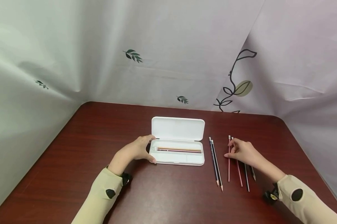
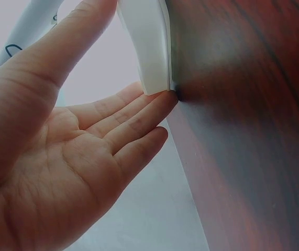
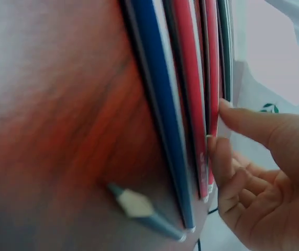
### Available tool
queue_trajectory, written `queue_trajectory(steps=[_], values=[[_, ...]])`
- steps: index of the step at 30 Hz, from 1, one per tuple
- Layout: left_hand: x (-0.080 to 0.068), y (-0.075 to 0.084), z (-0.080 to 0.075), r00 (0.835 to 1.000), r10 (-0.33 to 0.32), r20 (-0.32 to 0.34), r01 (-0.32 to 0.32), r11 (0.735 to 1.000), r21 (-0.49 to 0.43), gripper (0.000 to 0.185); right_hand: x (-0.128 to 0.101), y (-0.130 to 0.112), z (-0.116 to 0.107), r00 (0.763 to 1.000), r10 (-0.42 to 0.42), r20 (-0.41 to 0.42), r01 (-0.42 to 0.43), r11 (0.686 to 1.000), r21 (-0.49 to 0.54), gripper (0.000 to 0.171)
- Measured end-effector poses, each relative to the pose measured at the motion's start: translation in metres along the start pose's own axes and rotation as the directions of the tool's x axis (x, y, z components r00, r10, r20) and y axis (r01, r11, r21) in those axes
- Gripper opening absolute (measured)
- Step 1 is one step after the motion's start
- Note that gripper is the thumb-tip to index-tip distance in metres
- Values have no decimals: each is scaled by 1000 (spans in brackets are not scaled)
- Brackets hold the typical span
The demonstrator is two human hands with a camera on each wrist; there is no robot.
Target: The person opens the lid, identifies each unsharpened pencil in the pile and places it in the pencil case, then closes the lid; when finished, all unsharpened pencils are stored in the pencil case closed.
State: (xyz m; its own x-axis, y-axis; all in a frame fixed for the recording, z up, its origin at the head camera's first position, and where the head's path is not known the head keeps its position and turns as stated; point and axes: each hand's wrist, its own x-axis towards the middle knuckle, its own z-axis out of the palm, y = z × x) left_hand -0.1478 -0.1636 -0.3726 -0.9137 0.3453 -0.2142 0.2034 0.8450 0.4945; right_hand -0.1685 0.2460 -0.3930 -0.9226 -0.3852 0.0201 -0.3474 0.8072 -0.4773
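Note:
A white pencil case (image 1: 177, 158) lies with its lid (image 1: 178, 128) raised on the table, with a few pencils (image 1: 182, 150) in its back compartment. My left hand (image 1: 136, 150) holds the case's left end, thumb at the front corner and fingers at the back. To the right, my right hand (image 1: 243, 151) pinches a red pencil (image 1: 228, 171) between thumb and index finger, while the pencil lies along the table. Beside it is a second red pencil (image 1: 239, 174), partly under the hand. In the right wrist view a blue pencil (image 3: 162, 99) lies close by.
Two dark pencils (image 1: 215, 163) lie between the case and my right hand. Further dark pencils (image 1: 246, 178) lie partly hidden under the right hand and wrist. A pale patterned cloth (image 1: 168, 62) hangs behind the dark red wooden table (image 1: 168, 196).

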Motion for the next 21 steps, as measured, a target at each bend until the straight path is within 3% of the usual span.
queue_trajectory(steps=[6,13,21], values=[[-1,0,0,1000,-2,-4,2,1000,-5,88,8,-14,-5,988,102,115,-104,995,5,44],[-1,0,0,1000,-11,-2,11,1000,2,88,14,-21,-3,915,265,304,-319,937,143,35],[-1,0,1,1000,-5,-6,5,1000,3,88,18,-24,-8,878,241,413,-341,921,188,17]])
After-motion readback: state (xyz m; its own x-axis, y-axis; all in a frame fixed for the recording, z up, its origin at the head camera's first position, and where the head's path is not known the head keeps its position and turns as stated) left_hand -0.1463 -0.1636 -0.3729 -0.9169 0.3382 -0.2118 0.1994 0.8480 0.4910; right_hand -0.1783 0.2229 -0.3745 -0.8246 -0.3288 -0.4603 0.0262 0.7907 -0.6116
